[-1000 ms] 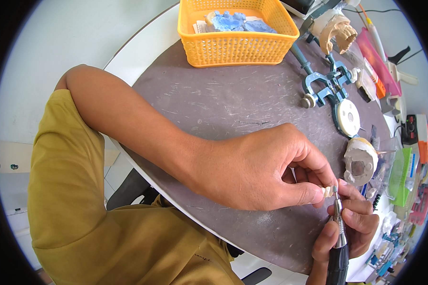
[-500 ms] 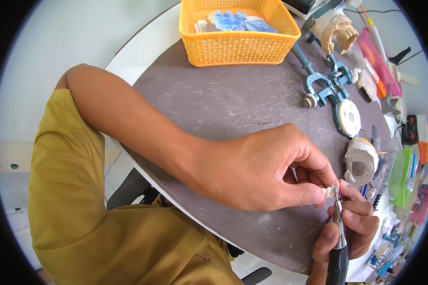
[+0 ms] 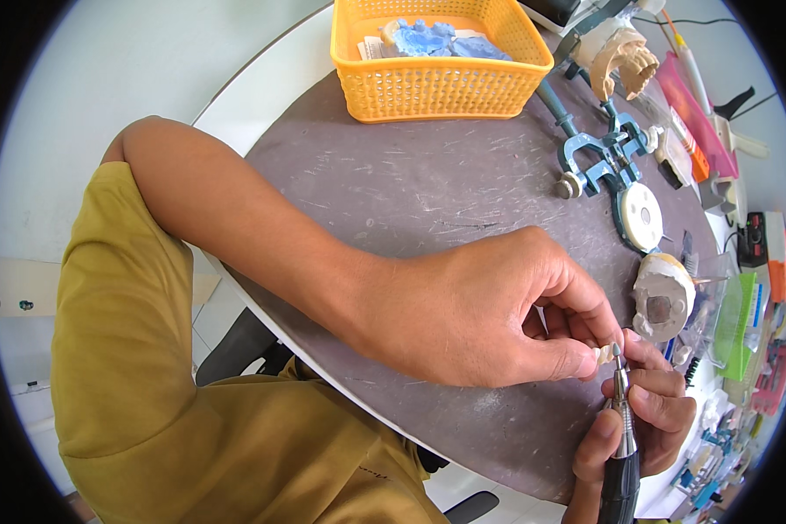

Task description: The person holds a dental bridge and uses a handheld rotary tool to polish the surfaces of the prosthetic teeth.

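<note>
My left hand [image 3: 489,319] reaches across from the left, finger and thumb pinched on a small cream tooth-like dental piece [image 3: 603,355]. In my right hand [image 3: 659,410], at the lower right, is a black-and-steel rotary handpiece [image 3: 621,476]; its small greenish-grey tip meets or nearly meets the piece, too small to tell exactly. The two hands' fingertips are close together. Just beyond them lies a stone dental cast [image 3: 662,297], with a blue-grey articulator [image 3: 598,162] and its white round plate [image 3: 640,217] farther back.
A yellow basket [image 3: 432,92] with blue moulded pieces stands at the back of the scratched grey table [image 3: 367,175]. Another cast [image 3: 624,61] on a frame is at the upper right. A pink tray [image 3: 690,105], a green container [image 3: 736,319] and clutter line the right edge.
The handpiece's tip has shifted very slightly against the dental piece. Both hands otherwise hold nearly the same position.
</note>
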Tool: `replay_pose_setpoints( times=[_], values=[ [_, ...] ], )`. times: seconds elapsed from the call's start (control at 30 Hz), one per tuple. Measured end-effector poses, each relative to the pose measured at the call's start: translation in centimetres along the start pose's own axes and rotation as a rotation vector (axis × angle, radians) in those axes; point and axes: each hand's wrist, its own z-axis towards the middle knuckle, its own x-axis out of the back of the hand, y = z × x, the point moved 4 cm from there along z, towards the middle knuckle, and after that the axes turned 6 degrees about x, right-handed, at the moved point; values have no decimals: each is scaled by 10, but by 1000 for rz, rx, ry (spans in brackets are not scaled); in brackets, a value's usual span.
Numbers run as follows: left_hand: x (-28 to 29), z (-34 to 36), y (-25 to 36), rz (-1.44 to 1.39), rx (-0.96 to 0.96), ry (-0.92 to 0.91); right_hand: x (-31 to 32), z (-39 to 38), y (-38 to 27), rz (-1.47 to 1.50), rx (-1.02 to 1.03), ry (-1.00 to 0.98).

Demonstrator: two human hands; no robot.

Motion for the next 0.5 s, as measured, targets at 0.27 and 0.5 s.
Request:
replay_pose_setpoints(
  times=[0.27, 0.5],
  values=[
    [0, 0, 1, -3, 8, -2, 0, 0, 2, 52, -22, 8],
    [0, 0, 1, 0, 7, 1, -1, 0, 2, 12, 9, 19]
  ],
)
